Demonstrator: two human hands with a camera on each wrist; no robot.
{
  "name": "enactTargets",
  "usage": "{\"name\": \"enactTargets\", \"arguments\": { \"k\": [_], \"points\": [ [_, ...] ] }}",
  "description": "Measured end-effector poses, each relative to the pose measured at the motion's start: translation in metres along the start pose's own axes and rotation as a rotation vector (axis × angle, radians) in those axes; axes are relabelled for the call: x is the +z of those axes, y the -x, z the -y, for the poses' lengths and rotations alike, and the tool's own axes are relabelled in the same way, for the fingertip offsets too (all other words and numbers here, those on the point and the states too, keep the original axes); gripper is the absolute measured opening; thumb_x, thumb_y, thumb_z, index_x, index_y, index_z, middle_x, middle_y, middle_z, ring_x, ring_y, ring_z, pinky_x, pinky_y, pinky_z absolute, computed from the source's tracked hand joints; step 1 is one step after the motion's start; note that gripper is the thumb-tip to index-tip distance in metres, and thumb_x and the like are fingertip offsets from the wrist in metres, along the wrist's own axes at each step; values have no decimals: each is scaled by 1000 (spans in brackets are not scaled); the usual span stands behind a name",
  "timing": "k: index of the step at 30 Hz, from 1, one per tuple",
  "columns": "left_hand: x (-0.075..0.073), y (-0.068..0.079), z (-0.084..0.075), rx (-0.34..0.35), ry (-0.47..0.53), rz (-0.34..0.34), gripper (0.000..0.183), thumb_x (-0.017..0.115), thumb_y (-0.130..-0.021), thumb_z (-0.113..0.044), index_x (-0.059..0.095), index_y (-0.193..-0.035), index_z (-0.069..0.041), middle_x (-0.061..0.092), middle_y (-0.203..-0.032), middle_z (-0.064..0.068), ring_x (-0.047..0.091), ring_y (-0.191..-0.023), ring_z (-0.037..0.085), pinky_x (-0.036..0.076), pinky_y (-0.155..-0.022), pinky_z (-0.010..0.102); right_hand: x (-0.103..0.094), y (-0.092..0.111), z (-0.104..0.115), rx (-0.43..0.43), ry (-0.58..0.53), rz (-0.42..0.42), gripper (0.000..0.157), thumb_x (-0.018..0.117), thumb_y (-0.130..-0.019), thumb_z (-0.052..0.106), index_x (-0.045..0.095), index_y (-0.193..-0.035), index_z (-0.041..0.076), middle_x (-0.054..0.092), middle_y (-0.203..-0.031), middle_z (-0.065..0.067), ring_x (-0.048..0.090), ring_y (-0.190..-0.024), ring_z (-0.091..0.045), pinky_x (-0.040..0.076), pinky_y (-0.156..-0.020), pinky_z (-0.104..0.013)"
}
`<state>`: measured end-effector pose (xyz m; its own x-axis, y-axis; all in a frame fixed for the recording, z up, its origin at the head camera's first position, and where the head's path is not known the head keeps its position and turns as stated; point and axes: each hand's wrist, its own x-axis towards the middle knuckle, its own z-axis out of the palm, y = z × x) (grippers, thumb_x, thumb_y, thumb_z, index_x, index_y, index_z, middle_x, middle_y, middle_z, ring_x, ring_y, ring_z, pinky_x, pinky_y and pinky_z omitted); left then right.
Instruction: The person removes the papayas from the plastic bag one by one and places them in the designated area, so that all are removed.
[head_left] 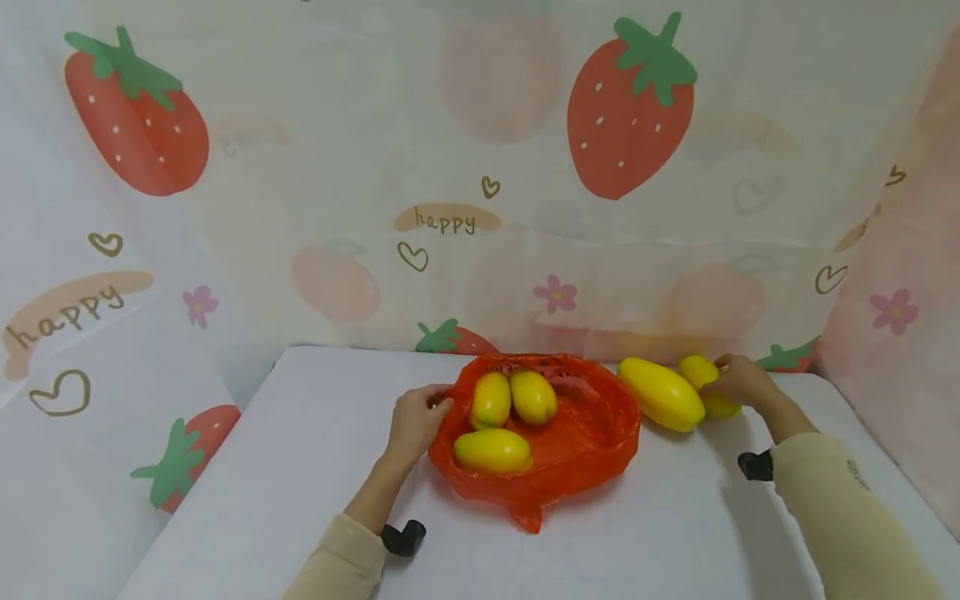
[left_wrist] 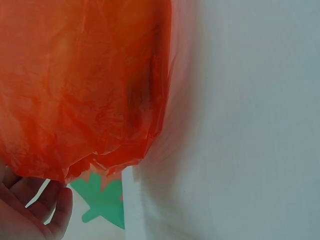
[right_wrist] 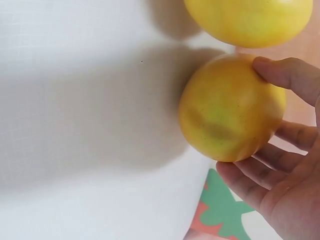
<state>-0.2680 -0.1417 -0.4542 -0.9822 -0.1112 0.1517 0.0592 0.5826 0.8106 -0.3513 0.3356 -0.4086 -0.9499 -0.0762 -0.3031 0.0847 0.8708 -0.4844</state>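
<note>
A red plastic bag [head_left: 577, 433] lies spread on the table with its mouth facing up. Inside it are three yellow oval fruits [head_left: 491, 452], mango-like in shape. My left hand [head_left: 416, 425] pinches the bag's left rim; in the left wrist view the curled fingers [left_wrist: 61, 212] are at the bag's edge. To the right of the bag, my right hand [head_left: 742, 387] grips a yellow oval fruit [right_wrist: 225, 110], thumb on one side and fingers on the other. A larger, longer yellow fruit [head_left: 660, 394] lies between that fruit and the bag.
The white table [head_left: 637, 533] backs onto a curtain [head_left: 360, 167] printed with strawberries, hearts and the word happy. Similar cloth hangs at the left and right sides. Both fruits outside the bag are near the table's back edge.
</note>
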Motion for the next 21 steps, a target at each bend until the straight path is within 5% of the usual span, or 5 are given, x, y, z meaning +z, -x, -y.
{"name": "enactTargets", "arguments": {
  "k": [21],
  "points": [
    [0, 1, -1, 15, -12, -6, 25, 61, -94, -12, 71, -116, -5, 73, -108, 12, 63, -96, 25, 58, -90, 39, -2, 8, 10, -9, 30, 23, 78, 66, -87, 24, 29, -137, -22, 40, -134, -43, 48, -110, -49, 40, -105, -62]
  ]
}}
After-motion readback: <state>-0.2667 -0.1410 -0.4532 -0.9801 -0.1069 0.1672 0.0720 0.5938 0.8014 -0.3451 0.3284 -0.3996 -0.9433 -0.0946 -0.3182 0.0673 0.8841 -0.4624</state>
